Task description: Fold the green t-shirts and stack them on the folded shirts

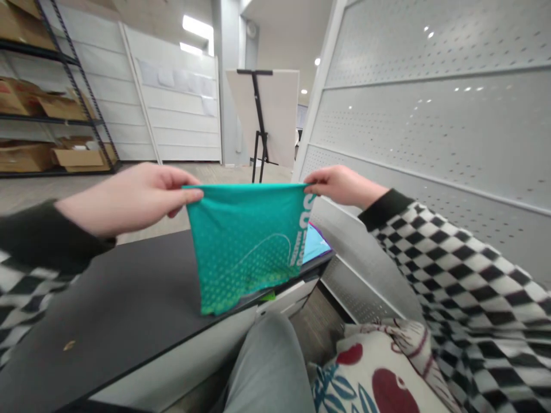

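A folded teal cloth [245,241] with white lettering down its right side and a dotted pattern hangs stretched between my two hands. My left hand [146,198] pinches its top left corner between thumb and fingers. At the top right corner, my right hand [338,184] grips it the same way. The top edge is pulled straight and level, while the lower edge hangs just over the dark table [142,298]. Behind the cloth's right side, part of a light blue item with a purple edge [317,242] shows; the cloth hides the rest.
A small tan object [69,345] lies on the table at left. White perforated panels [430,115] rise on the right. A patterned cushion or bag [379,373] sits by my leg [271,367]. Beyond stand an easel board [279,115] and shelves with cardboard boxes [81,159].
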`<action>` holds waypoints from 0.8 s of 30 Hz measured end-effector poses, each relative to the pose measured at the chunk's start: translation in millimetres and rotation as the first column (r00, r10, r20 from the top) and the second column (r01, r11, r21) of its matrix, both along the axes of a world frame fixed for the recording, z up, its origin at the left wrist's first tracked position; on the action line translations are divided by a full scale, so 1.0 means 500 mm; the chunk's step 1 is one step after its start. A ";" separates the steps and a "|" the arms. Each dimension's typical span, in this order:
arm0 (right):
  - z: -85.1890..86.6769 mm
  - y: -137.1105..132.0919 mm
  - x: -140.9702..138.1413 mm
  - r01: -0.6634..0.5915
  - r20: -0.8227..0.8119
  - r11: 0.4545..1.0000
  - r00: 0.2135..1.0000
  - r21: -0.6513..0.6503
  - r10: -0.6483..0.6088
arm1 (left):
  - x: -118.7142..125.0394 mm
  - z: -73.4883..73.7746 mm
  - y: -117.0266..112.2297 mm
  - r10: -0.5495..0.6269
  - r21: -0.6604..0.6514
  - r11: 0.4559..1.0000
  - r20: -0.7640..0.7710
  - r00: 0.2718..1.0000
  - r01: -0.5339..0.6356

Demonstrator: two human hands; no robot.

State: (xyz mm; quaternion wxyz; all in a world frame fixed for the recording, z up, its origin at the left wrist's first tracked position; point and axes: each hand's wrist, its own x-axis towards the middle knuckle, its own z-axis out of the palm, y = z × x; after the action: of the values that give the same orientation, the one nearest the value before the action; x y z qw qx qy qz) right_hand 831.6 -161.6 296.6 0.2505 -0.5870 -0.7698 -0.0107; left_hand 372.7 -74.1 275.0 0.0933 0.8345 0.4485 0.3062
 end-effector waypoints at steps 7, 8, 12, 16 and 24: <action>0.114 0.136 0.147 0.286 -0.285 0.936 0.932 0.205 -0.223 | 0.250 0.071 0.080 -0.247 0.106 0.968 0.248 0.937 0.228; 0.097 0.134 0.167 0.303 -0.293 0.929 0.926 0.211 -0.236 | 0.277 0.046 0.080 -0.274 0.149 0.959 0.262 0.925 0.242; -0.062 0.086 0.229 0.399 -0.278 0.905 0.895 0.149 -0.349 | 0.364 -0.147 0.042 -0.320 0.186 0.940 0.181 0.930 0.287; -0.308 -0.008 0.245 0.401 -0.187 0.916 0.900 0.000 -0.394 | 0.431 -0.416 -0.051 -0.328 -0.095 0.941 -0.011 0.945 0.325; -0.735 -0.292 0.268 0.500 -0.267 0.859 0.817 -0.111 -0.511 | 0.267 -0.667 -0.215 -0.532 -0.006 0.845 0.074 0.843 0.534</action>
State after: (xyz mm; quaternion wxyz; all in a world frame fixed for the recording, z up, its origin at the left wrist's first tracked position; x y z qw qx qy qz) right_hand 965.4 -307.8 -71.1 0.3370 -0.7696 -0.5419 0.0223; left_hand 506.1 -181.8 -58.6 0.2013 0.9138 0.1995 0.2910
